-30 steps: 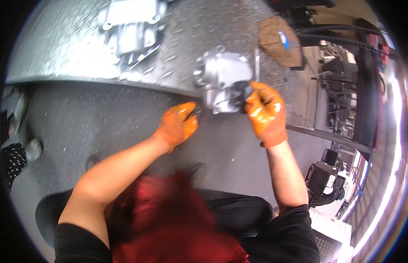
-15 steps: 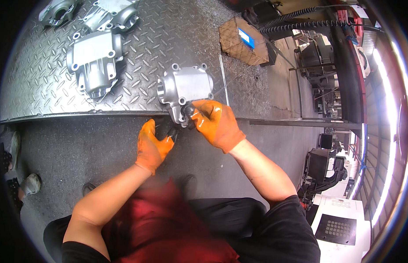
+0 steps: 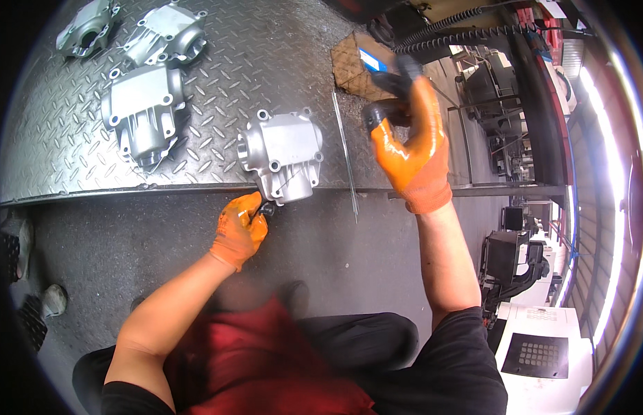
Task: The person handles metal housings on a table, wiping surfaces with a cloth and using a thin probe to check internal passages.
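Observation:
A silver cast-metal housing (image 3: 283, 149) lies at the front edge of the tread-plate table (image 3: 218, 104), its lower flange jutting past the edge. My left hand (image 3: 238, 232), in an orange glove with black fingertips, is closed right at the lower left corner of that housing. What its fingers hold, if anything, is hidden. My right hand (image 3: 415, 149), gloved alike, is raised to the right of the housing, apart from it. Its fingers and thumb are spread, with the tips smeared by motion near the cardboard box (image 3: 349, 66).
Another silver housing (image 3: 142, 111) sits left on the plate, with further castings (image 3: 166, 31) behind it. Thin metal rods (image 3: 346, 152) stick out over the table edge. Black coiled hoses (image 3: 467, 34) hang at upper right. A white machine (image 3: 543, 353) stands at lower right.
My right hand has left the housing, moving up and to the right, and its fingers have spread. My left hand has closed beside the housing's corner. The housing has turned slightly.

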{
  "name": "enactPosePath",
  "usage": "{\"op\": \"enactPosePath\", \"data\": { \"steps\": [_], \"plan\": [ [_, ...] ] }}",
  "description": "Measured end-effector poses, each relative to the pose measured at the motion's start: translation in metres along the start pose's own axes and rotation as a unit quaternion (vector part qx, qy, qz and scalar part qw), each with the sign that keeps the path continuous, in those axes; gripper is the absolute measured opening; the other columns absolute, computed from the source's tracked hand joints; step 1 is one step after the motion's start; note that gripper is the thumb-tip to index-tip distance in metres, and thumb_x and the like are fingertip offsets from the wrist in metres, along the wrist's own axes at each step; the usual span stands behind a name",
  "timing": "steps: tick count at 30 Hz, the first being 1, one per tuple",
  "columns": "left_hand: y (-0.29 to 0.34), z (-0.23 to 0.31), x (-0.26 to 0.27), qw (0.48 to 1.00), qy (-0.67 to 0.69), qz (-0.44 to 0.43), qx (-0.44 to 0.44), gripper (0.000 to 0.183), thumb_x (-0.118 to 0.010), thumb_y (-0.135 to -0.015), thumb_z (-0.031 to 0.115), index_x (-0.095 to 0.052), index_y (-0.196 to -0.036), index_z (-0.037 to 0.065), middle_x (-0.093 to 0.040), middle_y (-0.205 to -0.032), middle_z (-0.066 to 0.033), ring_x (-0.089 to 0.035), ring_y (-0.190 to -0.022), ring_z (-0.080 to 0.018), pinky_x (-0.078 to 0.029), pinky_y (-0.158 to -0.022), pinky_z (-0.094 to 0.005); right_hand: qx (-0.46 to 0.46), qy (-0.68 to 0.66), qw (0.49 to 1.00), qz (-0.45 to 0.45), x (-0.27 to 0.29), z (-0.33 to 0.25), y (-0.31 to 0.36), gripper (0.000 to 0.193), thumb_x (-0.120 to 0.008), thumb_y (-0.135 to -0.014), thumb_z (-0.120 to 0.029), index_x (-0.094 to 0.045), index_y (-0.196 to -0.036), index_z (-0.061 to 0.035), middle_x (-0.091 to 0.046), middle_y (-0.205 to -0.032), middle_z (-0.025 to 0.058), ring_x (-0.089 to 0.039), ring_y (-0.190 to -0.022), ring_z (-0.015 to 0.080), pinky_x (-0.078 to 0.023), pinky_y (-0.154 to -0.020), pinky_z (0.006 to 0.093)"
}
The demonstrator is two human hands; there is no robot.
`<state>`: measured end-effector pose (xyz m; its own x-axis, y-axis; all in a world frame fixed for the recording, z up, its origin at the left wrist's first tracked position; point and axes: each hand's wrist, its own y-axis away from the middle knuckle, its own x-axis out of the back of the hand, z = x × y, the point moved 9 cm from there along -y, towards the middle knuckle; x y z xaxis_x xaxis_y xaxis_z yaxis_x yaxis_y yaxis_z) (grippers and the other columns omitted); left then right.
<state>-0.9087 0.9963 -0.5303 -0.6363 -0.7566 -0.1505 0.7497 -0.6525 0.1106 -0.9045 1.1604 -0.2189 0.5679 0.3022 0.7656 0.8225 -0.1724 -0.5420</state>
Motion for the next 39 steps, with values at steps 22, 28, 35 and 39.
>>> {"op": "enactPosePath", "data": {
  "steps": [22, 28, 35, 39],
  "plan": [
    [-0.003, 0.033, -0.001, 0.967, -0.189, 0.010, -0.170, 0.004, -0.054, -0.082, 0.000, -0.054, -0.086, 0.000, -0.047, -0.071, -0.0077, -0.046, -0.066, -0.0195, -0.039, -0.060, -0.0352, 0.141, 0.019, 0.976, -0.162, -0.021, -0.046, 0.028, 0.049, -0.066, -0.078, 0.000, -0.061, -0.126, 0.0042, -0.067, -0.112, 0.0218, -0.064, -0.103, 0.0410, -0.051, -0.091, 0.0444],
    [0.003, 0.047, 0.001, 0.962, -0.191, 0.025, -0.193, 0.022, -0.060, -0.081, 0.002, -0.064, -0.102, -0.002, -0.065, -0.086, -0.0182, -0.063, -0.081, -0.0385, -0.050, -0.073, -0.0427, 0.176, 0.125, 0.971, -0.102, -0.023, -0.055, 0.050, 0.049, -0.075, -0.072, -0.011, -0.064, -0.118, -0.0002, -0.065, -0.108, 0.0205, -0.063, -0.098, 0.0424, -0.051, -0.089, 0.0487],
    [0.003, 0.010, 0.000, 0.980, -0.186, -0.003, -0.070, 0.032, -0.064, -0.085, 0.000, -0.062, -0.116, -0.006, -0.069, -0.106, -0.0130, -0.067, -0.097, -0.0202, -0.054, -0.084, -0.0334, 0.236, 0.422, 0.825, -0.293, -0.096, -0.076, 0.072, 0.025, -0.067, -0.077, -0.019, -0.070, -0.101, -0.0116, -0.066, -0.090, 0.0069, -0.062, -0.102, 0.0238, -0.042, -0.106, 0.0506],
    [0.002, -0.028, -0.023, 0.972, 0.174, -0.115, 0.104, 0.032, -0.054, -0.089, -0.005, -0.063, -0.119, -0.001, -0.069, -0.108, -0.0089, -0.066, -0.096, -0.0150, -0.054, -0.084, -0.0287, 0.133, 0.380, 0.838, -0.369, -0.091, -0.041, 0.102, 0.012, -0.068, -0.078, -0.017, -0.066, -0.089, -0.0114, -0.061, -0.070, 0.0059, -0.065, -0.079, 0.0253, -0.049, -0.089, 0.0493]
  ]
}}
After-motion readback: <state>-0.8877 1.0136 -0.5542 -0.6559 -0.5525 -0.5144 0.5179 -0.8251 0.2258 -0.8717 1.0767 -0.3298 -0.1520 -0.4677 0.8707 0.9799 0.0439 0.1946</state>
